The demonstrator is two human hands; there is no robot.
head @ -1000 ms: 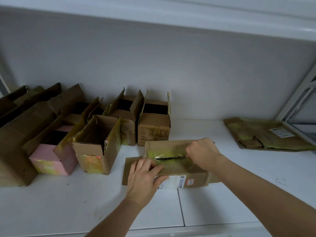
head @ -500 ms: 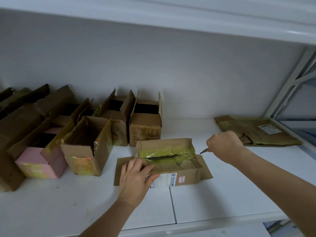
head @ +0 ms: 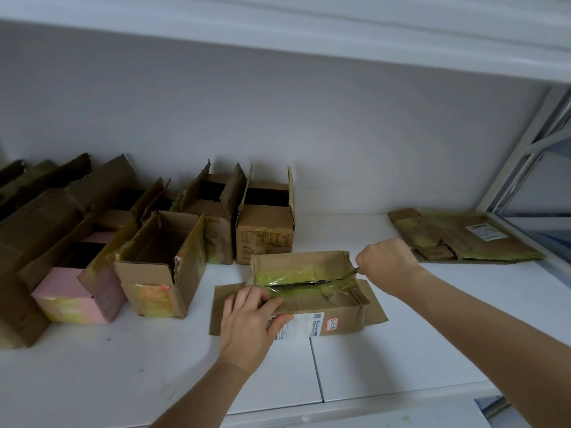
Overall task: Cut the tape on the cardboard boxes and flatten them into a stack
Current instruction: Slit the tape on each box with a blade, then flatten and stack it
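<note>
The taped box (head: pixel 309 291) lies on its side on the white desk (head: pixel 401 350) just below the middle of the view, its yellowed tape (head: pixel 296 274) split along the top seam, with a dark slit showing between the two flaps. The left hand (head: pixel 251 319) lies at the 7 o'clock end of the box, fingers spread flat over the top flap and thumb hooked down the front face beside the white label (head: pixel 304 324), as it did half a second ago. The right hand (head: pixel 386 262) is curled into a fist round a thin blade (head: pixel 352 272) whose tip touches the tape at the box's 3 o'clock end; half a second ago the blade tip stood clear of the box, and a second ago that hand sat over the middle of the seam. At 9 to 11 o'clock a row of opened boxes (head: pixel 160 261) stands against the wall, among them a pink box (head: pixel 74 301) and an upright brown one (head: pixel 264 239). At 2 o'clock, well apart from the hands, the flattened stack (head: pixel 463 239) lies on the desk, nearer the middle of the view than a second ago.
</note>
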